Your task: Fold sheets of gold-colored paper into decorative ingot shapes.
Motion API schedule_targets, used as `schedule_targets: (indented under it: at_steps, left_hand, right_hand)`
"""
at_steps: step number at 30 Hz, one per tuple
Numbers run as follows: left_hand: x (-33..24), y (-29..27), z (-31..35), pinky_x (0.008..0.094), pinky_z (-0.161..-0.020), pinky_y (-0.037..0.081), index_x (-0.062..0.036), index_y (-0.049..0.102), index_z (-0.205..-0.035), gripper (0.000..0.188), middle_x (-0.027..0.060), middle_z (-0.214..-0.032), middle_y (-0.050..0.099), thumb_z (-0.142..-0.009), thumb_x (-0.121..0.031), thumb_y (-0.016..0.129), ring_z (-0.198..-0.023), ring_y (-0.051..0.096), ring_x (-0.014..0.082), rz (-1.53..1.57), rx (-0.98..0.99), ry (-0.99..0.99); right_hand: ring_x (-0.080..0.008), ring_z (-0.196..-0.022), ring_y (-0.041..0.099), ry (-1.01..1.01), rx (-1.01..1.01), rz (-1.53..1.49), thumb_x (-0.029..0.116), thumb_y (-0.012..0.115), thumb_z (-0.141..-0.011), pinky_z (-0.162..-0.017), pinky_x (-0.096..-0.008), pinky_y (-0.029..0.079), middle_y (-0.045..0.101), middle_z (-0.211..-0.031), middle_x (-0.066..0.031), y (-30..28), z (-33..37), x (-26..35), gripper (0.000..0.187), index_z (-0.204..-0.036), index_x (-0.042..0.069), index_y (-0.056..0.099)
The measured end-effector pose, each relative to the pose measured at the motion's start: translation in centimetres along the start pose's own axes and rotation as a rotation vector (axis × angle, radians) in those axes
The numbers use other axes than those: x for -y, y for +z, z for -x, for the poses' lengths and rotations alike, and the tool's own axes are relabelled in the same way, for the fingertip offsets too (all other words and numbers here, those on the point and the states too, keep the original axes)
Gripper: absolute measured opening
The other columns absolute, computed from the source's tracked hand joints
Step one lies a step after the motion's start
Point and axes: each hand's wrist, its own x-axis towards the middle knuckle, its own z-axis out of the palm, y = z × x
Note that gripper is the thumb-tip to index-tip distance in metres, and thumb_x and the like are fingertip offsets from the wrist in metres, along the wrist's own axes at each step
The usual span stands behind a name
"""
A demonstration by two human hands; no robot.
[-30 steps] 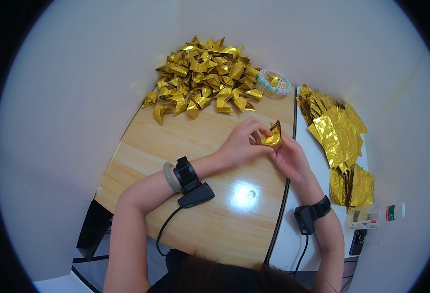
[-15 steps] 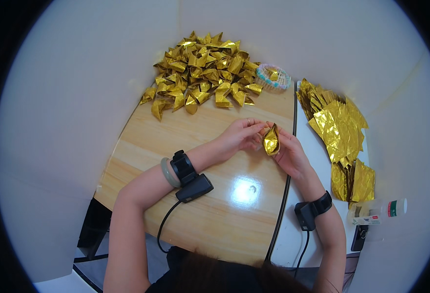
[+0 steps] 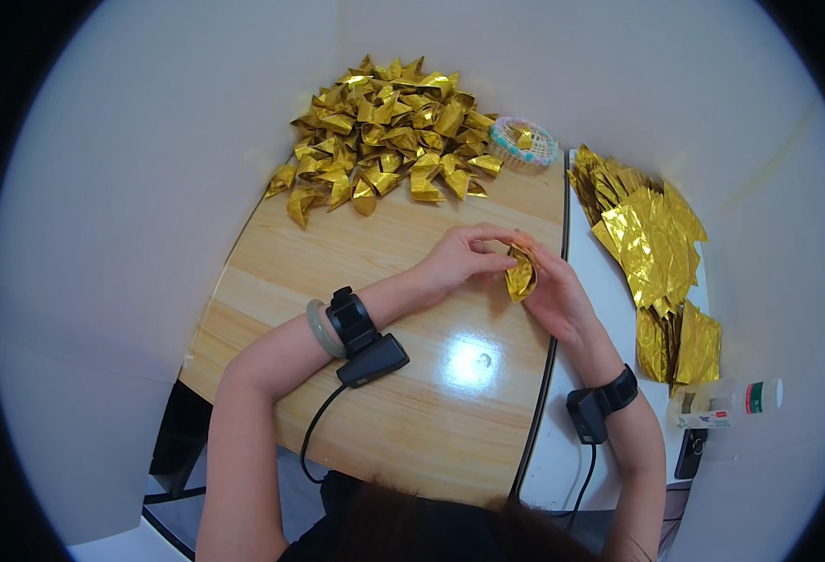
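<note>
Between my two hands is a folded gold foil paper ingot [image 3: 521, 279], held above the right part of the wooden table. My left hand [image 3: 464, 258] pinches its upper end from the left, thumb against the foil. My right hand [image 3: 558, 292] grips it from the right, with the fingers along its far side; part of the right fingers is hidden behind the foil. A large heap of similar folded gold foil ingots [image 3: 389, 131] lies at the far end of the table.
A small woven basket [image 3: 543, 150] with a bit of gold foil inside stands right of the heap. On the white side table [image 3: 562, 468] lie stacked gold foil sheets [image 3: 646, 245], a clear bottle [image 3: 726, 403] on its side and a dark phone [image 3: 691, 455]. Pale walls [image 3: 131, 206] surround the tables.
The ingot has turned in my hands, so its open hollow no longer faces up as plainly. My left thumb and fingers have shifted onto its upper end.
</note>
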Motion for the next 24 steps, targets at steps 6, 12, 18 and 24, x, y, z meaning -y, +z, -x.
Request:
schedule_targets:
  at_steps: [6, 12, 18, 24]
  left_hand:
    - [-0.4, 0.4, 0.0, 0.0222, -0.076, 0.046, -0.0064, 0.056, -0.117, 0.034, 0.003, -0.105, 0.062, -0.084, -0.009, 0.061, -0.09, 0.059, 0.0088, 0.124, -0.117, 0.095]
    - [0.2, 0.4, -0.3, 0.0236, -0.074, 0.05, -0.0044, 0.053, -0.118, 0.035, 0.0034, -0.102, 0.062, -0.084, -0.007, 0.062, -0.089, 0.059, 0.0103, 0.092, -0.167, 0.176]
    - [0.2, 0.7, -0.2, 0.025, -0.076, 0.051, -0.004, 0.054, -0.108, 0.026, 0.0058, -0.1, 0.06, -0.083, -0.003, 0.062, -0.089, 0.06, 0.0118, 0.061, -0.201, 0.258]
    - [0.2, 0.8, -0.3, 0.027, -0.076, 0.052, -0.0029, 0.053, -0.106, 0.024, 0.0064, -0.102, 0.058, -0.084, -0.004, 0.062, -0.09, 0.06, 0.0139, 0.109, -0.165, 0.312]
  right_hand:
    - [-0.0158, -0.119, 0.043, -0.025, 0.173, -0.198, 0.025, 0.048, -0.092, -0.103, -0.0311, 0.03, 0.046, -0.13, -0.0057, 0.2, -0.1, 0.2, 0.046, -0.132, 0.004, 0.039]
    - [-0.0155, -0.12, 0.042, -0.093, 0.209, -0.138, 0.024, 0.05, -0.091, -0.104, -0.0302, 0.029, 0.046, -0.131, -0.0065, 0.8, 0.1, 0.3, 0.051, -0.135, 0.004, 0.036]
    - [-0.014, -0.115, 0.047, -0.093, 0.209, -0.138, 0.016, 0.055, -0.087, -0.1, -0.0286, 0.033, 0.05, -0.126, -0.0073, 0.7, 0.2, 0.4, 0.055, -0.136, 0.002, 0.033]
    - [-0.0143, -0.114, 0.048, -0.099, 0.194, -0.09, 0.015, 0.055, -0.087, -0.1, -0.0291, 0.034, 0.051, -0.125, -0.0072, 0.6, 0.1, 0.3, 0.055, -0.136, 0.002, 0.033]
